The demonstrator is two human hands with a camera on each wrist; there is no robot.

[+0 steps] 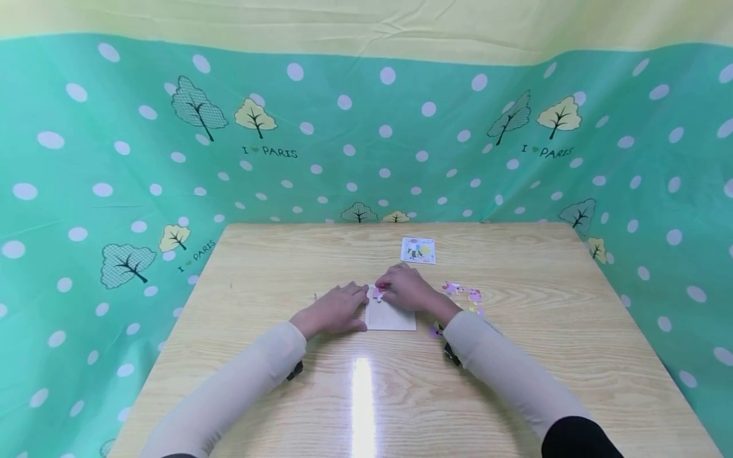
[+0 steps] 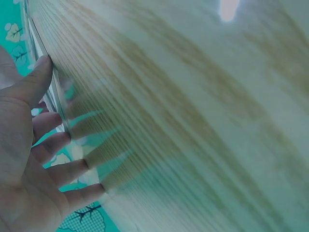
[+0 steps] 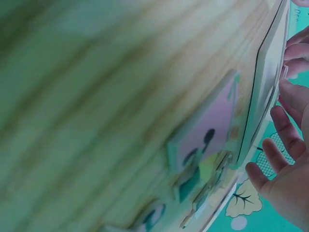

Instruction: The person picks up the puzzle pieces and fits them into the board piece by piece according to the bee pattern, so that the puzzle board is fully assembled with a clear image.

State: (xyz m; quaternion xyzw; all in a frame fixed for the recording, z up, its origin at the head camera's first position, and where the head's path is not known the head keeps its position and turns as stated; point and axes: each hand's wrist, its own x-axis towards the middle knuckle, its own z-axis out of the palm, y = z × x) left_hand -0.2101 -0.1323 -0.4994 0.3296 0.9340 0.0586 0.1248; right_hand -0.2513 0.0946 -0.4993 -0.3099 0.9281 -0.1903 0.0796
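A white square puzzle tray [image 1: 395, 320] lies flat on the table between the two hands. My left hand [image 1: 343, 310] rests along its left side, thumb at the near corner and fingers at the far one. In the left wrist view the fingers of that hand [image 2: 29, 154] are spread and hold nothing. Over the tray's far left corner, my right hand [image 1: 405, 289] pinches a small pink puzzle piece [image 1: 378, 293] between thumb and fingertips. The right wrist view shows the remaining fingers of this hand [image 3: 289, 159] loosely bent beside the tray [image 3: 265, 72].
Several loose puzzle pieces [image 1: 474, 295] lie right of the tray, some partly hidden by the right forearm. A pink piece [image 3: 207, 125] shows large in the right wrist view. Beyond the tray lies a square picture card with a bee [image 1: 418, 250]. A dotted green cloth [image 1: 366, 159] hangs behind the table.
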